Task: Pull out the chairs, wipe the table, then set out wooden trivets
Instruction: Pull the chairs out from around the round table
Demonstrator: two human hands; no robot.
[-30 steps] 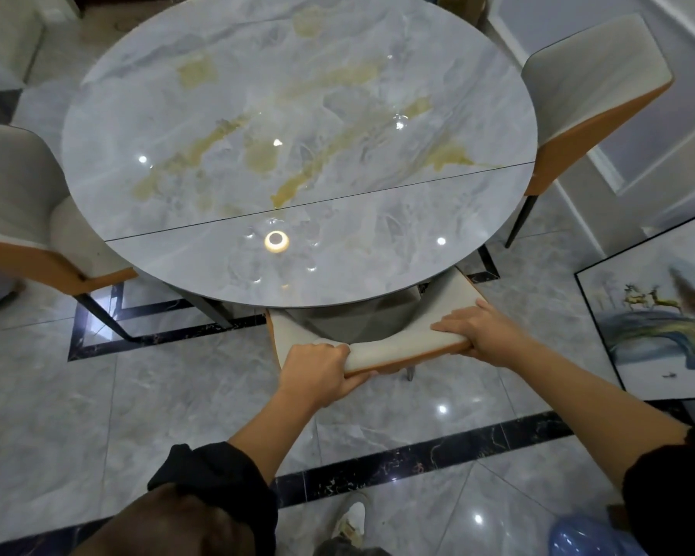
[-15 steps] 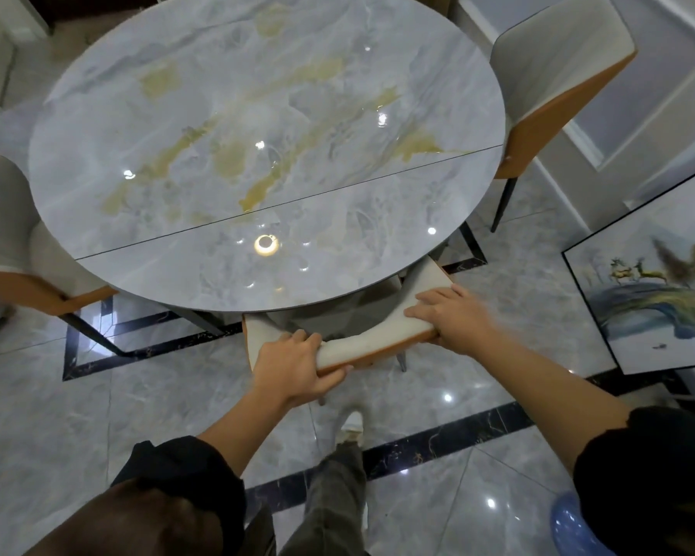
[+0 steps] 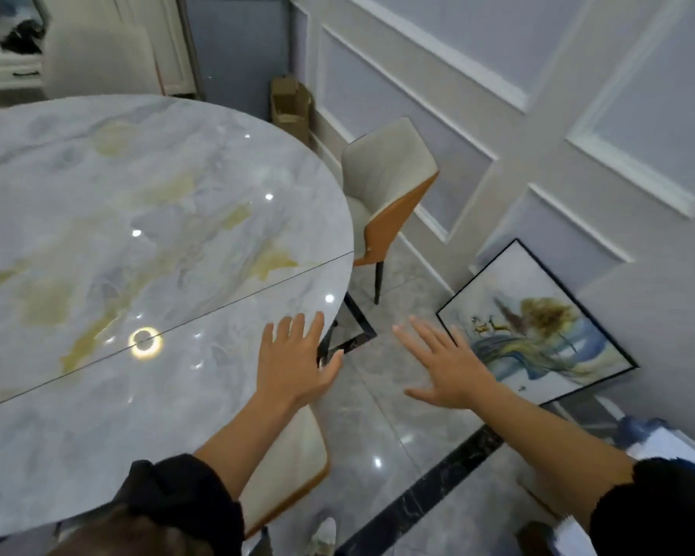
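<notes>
The round grey marble table [image 3: 97, 254] with gold veining fills the left of the view. A cream and orange chair [image 3: 386, 194] stands at its right edge, near the panelled wall. Another chair [image 3: 293, 459] of the same kind shows its backrest below my left forearm. My left hand [image 3: 293, 359] hovers open, fingers spread, over the table's right rim. My right hand [image 3: 446, 367] is open too, held above the floor between the table and the wall. Both hands hold nothing. No trivets or cloth are in view.
A framed painting [image 3: 538, 327] leans against the wall on the floor at the right. A third chair [image 3: 97, 62] stands beyond the table's far side. A cardboard box [image 3: 289, 102] sits by the wall. The tiled floor [image 3: 398, 415] has a dark inlaid border.
Both hands have let go of the near chair's backrest and now reach forward open. The view has swung right, toward the chair by the wall.
</notes>
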